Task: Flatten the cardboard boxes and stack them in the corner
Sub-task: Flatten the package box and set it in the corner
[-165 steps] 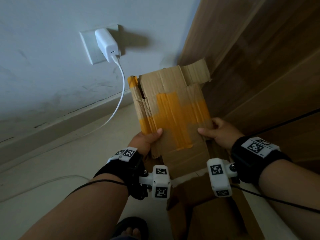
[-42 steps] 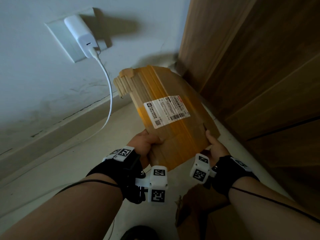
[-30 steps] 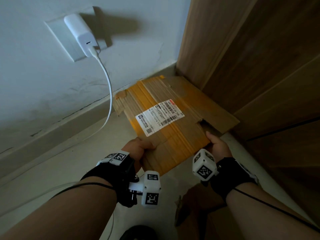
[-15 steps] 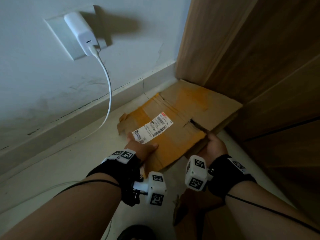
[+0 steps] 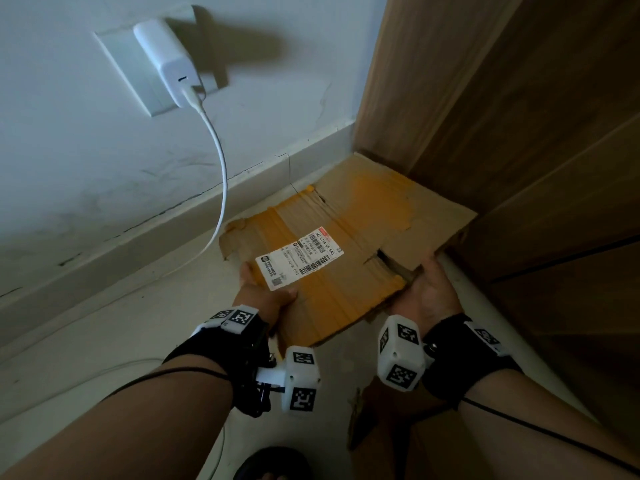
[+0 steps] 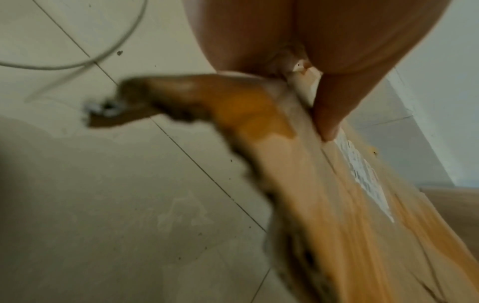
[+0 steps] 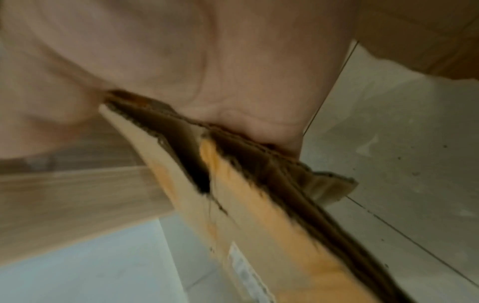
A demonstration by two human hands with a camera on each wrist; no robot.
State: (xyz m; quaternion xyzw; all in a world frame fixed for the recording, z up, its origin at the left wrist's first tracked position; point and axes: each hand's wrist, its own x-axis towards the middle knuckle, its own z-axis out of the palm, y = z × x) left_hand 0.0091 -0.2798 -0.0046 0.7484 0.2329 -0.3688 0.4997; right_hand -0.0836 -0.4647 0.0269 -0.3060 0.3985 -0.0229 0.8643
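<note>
1. In the corner where the brown wood-grain cabinet (image 5: pixel 519 133) meets the white wall, I hold the flattened brown cardboard box with orange tape and a white shipping label (image 5: pixel 346 251). Its far edge lies against the foot of the cabinet, and its near edge is raised in my hands.
2. My left hand (image 5: pixel 266 292) grips the near-left edge: the thumb lies on top beside the label, and the fingers are hidden beneath. My right hand (image 5: pixel 429 292) cups the near-right corner from below, next to the slit between the flaps.
3. I judge the sheet light and fairly stiff, but creased and ragged at the edges, so it would bend along the old folds rather than stay rigid.
4. The taped patches look slick, so bare cardboard gives the better purchase.
5. Taking it by two opposite edges, away from the torn corner, should keep the loose flaps from splaying open.
6. The white charger cable (image 5: pixel 221 174) hangs left of the cabinet, just beside the box, so I would keep the box clear of it.
</note>
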